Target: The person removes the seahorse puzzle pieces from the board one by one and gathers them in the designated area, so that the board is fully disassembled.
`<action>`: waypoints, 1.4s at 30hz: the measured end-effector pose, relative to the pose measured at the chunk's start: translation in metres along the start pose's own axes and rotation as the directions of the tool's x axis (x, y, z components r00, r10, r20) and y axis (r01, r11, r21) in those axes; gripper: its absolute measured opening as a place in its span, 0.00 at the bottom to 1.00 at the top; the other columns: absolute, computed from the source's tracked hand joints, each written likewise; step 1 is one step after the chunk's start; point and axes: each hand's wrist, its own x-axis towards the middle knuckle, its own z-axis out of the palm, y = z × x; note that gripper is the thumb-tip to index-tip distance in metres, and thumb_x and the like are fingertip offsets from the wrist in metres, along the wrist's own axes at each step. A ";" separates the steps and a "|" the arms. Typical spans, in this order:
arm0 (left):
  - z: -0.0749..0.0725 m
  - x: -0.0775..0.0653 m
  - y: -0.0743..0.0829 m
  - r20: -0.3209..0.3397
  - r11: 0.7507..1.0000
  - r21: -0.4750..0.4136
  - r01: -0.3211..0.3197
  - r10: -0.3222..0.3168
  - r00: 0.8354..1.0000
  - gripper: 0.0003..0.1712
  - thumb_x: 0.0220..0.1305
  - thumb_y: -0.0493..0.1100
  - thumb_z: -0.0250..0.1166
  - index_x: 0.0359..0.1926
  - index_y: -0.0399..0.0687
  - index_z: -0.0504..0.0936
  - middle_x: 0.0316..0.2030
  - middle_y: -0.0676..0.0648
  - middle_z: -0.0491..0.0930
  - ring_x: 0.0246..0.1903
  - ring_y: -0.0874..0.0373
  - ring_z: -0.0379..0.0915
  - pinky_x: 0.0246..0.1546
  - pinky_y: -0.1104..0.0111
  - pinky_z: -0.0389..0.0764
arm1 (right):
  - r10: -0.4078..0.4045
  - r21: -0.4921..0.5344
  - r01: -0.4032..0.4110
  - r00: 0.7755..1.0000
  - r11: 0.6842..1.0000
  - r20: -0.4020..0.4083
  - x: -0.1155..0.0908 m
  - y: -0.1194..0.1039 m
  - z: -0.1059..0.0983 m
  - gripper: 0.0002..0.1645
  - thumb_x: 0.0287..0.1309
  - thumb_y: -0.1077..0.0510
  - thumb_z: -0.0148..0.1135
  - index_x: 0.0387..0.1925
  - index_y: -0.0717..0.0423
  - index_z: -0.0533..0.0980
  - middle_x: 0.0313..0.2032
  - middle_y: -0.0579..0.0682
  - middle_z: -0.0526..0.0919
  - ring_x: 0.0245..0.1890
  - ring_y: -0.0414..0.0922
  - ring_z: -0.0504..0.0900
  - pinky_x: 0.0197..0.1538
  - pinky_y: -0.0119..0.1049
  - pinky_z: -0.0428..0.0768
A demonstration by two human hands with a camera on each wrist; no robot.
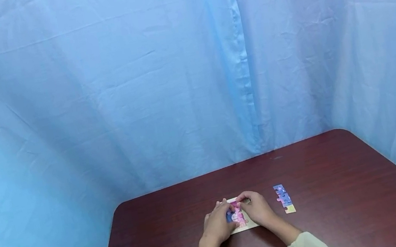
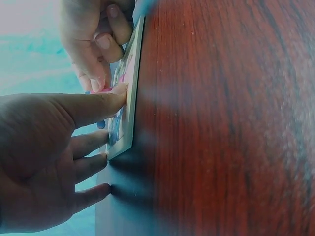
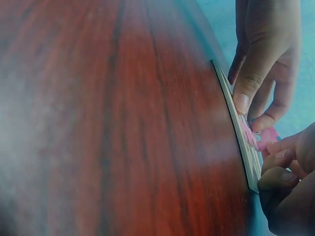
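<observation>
A flat jigsaw puzzle in a pale tray [image 1: 252,223] lies on the table, partly covered by both hands. Pink joined pieces [image 1: 241,219] show between them, with dark blue ones beside. My left hand [image 1: 217,224] rests over the tray's left side, fingers spread; in the left wrist view its thumb [image 2: 110,101] presses near the tray's edge. From the right, my right hand [image 1: 259,209] pinches a pink puzzle piece [image 3: 268,136] between thumb and index finger. That piece stands tilted up from the puzzle, close by the left fingertips.
Right of the tray, a strip of joined puzzle pieces [image 1: 284,198] in blue, purple, pink and yellow lies on the dark red-brown table [image 1: 336,188]. Light blue curtains [image 1: 160,82] hang along the table's back and sides.
</observation>
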 end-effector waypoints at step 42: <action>-0.001 -0.001 0.003 0.024 0.999 0.052 0.011 -0.013 1.000 0.14 0.62 0.46 0.78 0.47 0.53 0.88 0.76 0.41 0.72 0.77 0.41 0.67 0.68 0.38 0.73 | -0.076 0.010 0.076 0.997 0.997 -0.034 0.006 0.007 -0.001 0.09 0.59 0.68 0.74 0.35 0.53 0.92 0.32 0.50 0.90 0.31 0.34 0.81 0.35 0.27 0.77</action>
